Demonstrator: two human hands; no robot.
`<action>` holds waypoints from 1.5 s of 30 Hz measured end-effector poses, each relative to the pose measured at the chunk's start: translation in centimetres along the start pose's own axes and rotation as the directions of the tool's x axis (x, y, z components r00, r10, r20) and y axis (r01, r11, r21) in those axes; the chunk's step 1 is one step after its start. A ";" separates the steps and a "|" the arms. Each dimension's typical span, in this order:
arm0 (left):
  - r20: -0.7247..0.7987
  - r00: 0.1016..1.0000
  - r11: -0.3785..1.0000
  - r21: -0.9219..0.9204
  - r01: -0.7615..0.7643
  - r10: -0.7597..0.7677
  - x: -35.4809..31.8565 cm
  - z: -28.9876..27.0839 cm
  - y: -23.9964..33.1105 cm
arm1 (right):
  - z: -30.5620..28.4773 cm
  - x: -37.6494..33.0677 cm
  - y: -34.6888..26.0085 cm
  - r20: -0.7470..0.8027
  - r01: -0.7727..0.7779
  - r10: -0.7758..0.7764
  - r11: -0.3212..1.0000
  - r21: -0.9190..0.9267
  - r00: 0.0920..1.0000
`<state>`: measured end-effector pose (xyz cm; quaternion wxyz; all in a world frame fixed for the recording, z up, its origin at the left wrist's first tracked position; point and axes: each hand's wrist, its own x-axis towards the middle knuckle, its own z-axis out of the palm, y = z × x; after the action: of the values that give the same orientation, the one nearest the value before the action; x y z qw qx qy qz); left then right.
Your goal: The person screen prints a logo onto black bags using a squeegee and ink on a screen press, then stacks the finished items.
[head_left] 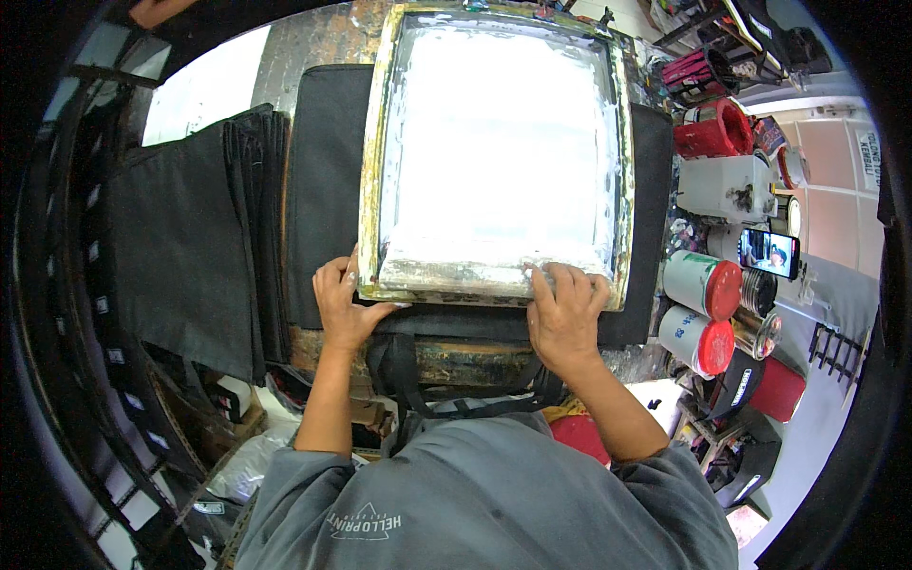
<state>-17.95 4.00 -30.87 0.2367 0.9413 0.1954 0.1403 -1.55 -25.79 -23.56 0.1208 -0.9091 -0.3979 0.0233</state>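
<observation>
A screen printing frame point(628, 209) with a bright white mesh and ink-stained wooden sides lies on a flat black fabric bag point(328, 152). My left hand point(344, 302) is at the frame's near left corner, its fingers along the outer side and its thumb stretched below the near edge. Over the near edge, right of the middle, the fingers of my right hand point(568, 313) curl and grip the wood. Whitish, grey smears cover the near strip of the frame. The bag's black strap point(408, 380) hangs toward me past the table edge.
Black fabric bags point(190, 228) lie stacked on the left. Along the right stand red-lidded tubs point(698, 285), a white container point(722, 185), a red can point(708, 128) and a lit phone point(769, 253). The stained worktable point(446, 361) shows its near edge before my body.
</observation>
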 end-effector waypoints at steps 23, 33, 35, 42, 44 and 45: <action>-0.111 0.992 0.968 -0.248 0.032 -0.061 2.0 -5.1 4.1 | -8.5 2.4 -1.9 -0.187 0.041 -0.046 0.999 -0.033 0.981; -0.129 0.987 0.937 -0.345 0.051 -0.101 3.4 -7.4 5.8 | -11.8 3.9 -2.2 -0.209 0.051 -0.058 0.998 -0.043 0.976; -0.138 0.984 0.924 -0.380 0.049 -0.109 3.4 -7.4 5.8 | -12.1 4.1 -2.2 -0.210 0.055 -0.062 0.998 -0.040 0.976; -0.139 0.978 0.879 -0.471 0.071 -0.154 4.3 -8.1 6.3 | -13.8 5.2 -2.2 -0.212 0.056 -0.068 0.996 -0.063 0.975; -0.149 0.975 0.863 -0.500 0.071 -0.167 4.6 -8.4 6.7 | -14.2 5.5 -2.1 -0.225 0.061 -0.075 0.996 -0.070 0.971; -0.153 0.973 0.854 -0.515 0.071 -0.173 4.8 -8.6 6.9 | -14.4 5.7 -2.1 -0.232 0.063 -0.079 0.995 -0.074 0.970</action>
<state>-14.70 3.85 -19.34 0.4635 0.8135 0.2335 0.2623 2.83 -23.16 -8.83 0.1377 -0.8942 -0.4136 -0.1016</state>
